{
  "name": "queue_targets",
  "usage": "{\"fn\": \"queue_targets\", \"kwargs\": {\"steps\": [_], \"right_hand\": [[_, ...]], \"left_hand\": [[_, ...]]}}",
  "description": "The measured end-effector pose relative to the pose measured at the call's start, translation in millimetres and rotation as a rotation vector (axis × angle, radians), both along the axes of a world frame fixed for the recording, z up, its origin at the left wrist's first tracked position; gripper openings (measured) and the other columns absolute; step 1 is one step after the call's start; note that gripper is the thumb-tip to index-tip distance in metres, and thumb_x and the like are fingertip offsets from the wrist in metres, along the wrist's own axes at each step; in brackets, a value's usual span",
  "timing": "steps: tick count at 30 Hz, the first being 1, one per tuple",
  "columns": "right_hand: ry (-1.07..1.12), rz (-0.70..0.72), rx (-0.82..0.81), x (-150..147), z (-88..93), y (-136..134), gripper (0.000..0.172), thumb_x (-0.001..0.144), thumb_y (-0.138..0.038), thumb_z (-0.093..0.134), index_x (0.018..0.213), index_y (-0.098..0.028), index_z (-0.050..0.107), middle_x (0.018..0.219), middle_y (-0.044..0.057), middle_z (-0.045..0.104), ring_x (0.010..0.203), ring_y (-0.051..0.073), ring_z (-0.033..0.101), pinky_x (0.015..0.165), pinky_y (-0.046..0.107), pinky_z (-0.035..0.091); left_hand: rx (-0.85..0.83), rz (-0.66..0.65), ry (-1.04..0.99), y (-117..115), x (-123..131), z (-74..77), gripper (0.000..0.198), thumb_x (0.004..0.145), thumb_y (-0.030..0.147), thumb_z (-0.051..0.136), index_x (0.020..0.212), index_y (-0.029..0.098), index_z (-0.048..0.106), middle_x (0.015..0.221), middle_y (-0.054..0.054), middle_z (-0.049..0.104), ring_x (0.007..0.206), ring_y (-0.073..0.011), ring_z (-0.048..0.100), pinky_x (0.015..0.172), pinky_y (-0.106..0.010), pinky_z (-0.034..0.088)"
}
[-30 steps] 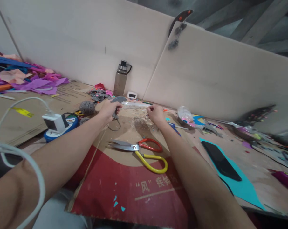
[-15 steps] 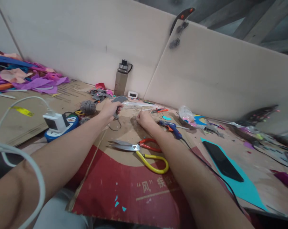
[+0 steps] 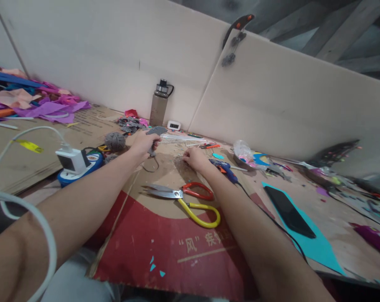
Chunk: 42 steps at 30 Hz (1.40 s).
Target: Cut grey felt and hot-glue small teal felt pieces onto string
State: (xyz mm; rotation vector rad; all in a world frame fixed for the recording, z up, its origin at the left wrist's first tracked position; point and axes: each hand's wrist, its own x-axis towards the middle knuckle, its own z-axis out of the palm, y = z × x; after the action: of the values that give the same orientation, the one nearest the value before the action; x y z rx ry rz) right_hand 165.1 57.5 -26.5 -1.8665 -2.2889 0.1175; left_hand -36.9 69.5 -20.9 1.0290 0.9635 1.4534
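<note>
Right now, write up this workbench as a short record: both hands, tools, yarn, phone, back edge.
Left hand: holds a flat gray piece
Right hand: fingers curled; whether it holds anything is unclear
Scissors: on the cardboard sheet, one red handle, one yellow
Hot glue gun: blue, beside the right forearm
Yarn: gray ball, left of the left hand
Smartphone: black, on a turquoise sheet
Back edge: upright water bottle, small digital clock

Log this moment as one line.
left hand: holding grey piece | right hand: curled, contents unclear | scissors: lying on cardboard | glue gun: beyond right hand's wrist side
</note>
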Motion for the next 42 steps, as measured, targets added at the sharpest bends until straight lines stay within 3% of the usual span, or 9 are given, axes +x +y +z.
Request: {"fn": "queue_targets", "kwargs": {"steps": [5,12,16,19,22,25,33,38,42], "right_hand": [[-0.068,0.004,0.038,-11.7,-7.3,1.9,0.014,0.075,-0.012,0.056,0.075,-0.009,0.07,0.083,0.016,0.071,0.077,0.018,0.063,0.068,0.022,0.042],[0.021,-0.088,0.05,1.9,-10.5,8.7,0.022,0.079,-0.015,0.049,0.082,-0.007,0.069,0.078,0.013,0.07,0.066,0.014,0.061,0.056,0.019,0.039],[0.074,-0.035,-0.001,8.0,-6.1,5.7,0.027,0.086,-0.02,0.043,0.088,-0.011,0.069,0.071,0.006,0.07,0.057,0.01,0.06,0.053,0.016,0.038],[0.048,0.048,-0.002,2.7,-3.2,2.1,0.022,0.086,-0.022,0.048,0.09,-0.014,0.069,0.079,0.005,0.071,0.066,0.01,0.062,0.06,0.016,0.041],[-0.031,0.085,0.036,-7.6,-3.6,1.0,0.018,0.081,-0.016,0.053,0.085,-0.012,0.07,0.088,0.011,0.072,0.08,0.015,0.063,0.071,0.019,0.042],[-0.056,0.068,0.039,-14.4,-6.8,2.5,0.017,0.078,-0.013,0.053,0.08,-0.009,0.07,0.087,0.015,0.071,0.08,0.018,0.063,0.071,0.021,0.042],[0.085,-0.067,0.108,5.3,1.1,4.1,0.024,0.081,-0.016,0.046,0.087,-0.007,0.067,0.078,0.01,0.069,0.067,0.012,0.059,0.059,0.018,0.038],[0.198,0.066,-0.053,8.9,7.1,-6.2,0.022,0.085,-0.021,0.047,0.087,-0.011,0.067,0.067,0.003,0.067,0.053,0.009,0.056,0.053,0.017,0.039],[-0.003,0.138,-0.011,-5.7,4.2,-11.1,0.016,0.081,-0.016,0.054,0.085,-0.012,0.069,0.083,0.009,0.071,0.073,0.014,0.062,0.067,0.019,0.042]], "left_hand": [[0.005,0.001,0.009,2.0,-0.4,-1.2,0.012,0.057,0.011,0.063,0.064,0.015,0.053,0.053,0.0,0.055,0.039,-0.0069,0.044,0.038,-0.018,0.033],[-0.006,0.004,0.028,1.9,-1.4,-0.4,0.012,0.058,0.01,0.062,0.065,0.014,0.054,0.052,0.0,0.056,0.039,-0.0068,0.044,0.038,-0.018,0.034],[-0.01,0.0,0.024,1.5,-1.8,0.5,0.01,0.058,0.01,0.062,0.064,0.014,0.054,0.051,0.0,0.054,0.039,-0.0066,0.044,0.038,-0.018,0.034],[-0.006,-0.007,0.02,1.9,-1.4,0.3,0.012,0.058,0.01,0.062,0.064,0.015,0.054,0.051,0.001,0.055,0.038,-0.0068,0.044,0.037,-0.018,0.033],[-0.005,-0.016,0.008,2.0,-0.8,0.3,0.013,0.057,0.009,0.062,0.063,0.015,0.053,0.052,0.0,0.056,0.038,-0.0068,0.044,0.037,-0.018,0.033],[-0.015,-0.01,0.01,1.3,0.0,0.6,0.013,0.057,0.009,0.063,0.063,0.015,0.053,0.052,0.0,0.056,0.038,-0.0066,0.044,0.037,-0.018,0.033],[-0.005,-0.001,0.006,1.2,-0.7,0.4,0.01,0.058,0.01,0.061,0.063,0.015,0.053,0.051,0.0,0.055,0.039,-0.0067,0.044,0.037,-0.018,0.033],[0.001,-0.005,0.008,2.4,-1.5,0.2,0.011,0.057,0.01,0.062,0.064,0.015,0.053,0.051,-0.001,0.056,0.039,-0.0068,0.044,0.037,-0.018,0.034],[-0.001,-0.002,0.014,2.1,-1.1,0.9,0.01,0.058,0.01,0.061,0.063,0.015,0.053,0.052,-0.001,0.055,0.038,-0.0067,0.043,0.037,-0.018,0.033]]}}
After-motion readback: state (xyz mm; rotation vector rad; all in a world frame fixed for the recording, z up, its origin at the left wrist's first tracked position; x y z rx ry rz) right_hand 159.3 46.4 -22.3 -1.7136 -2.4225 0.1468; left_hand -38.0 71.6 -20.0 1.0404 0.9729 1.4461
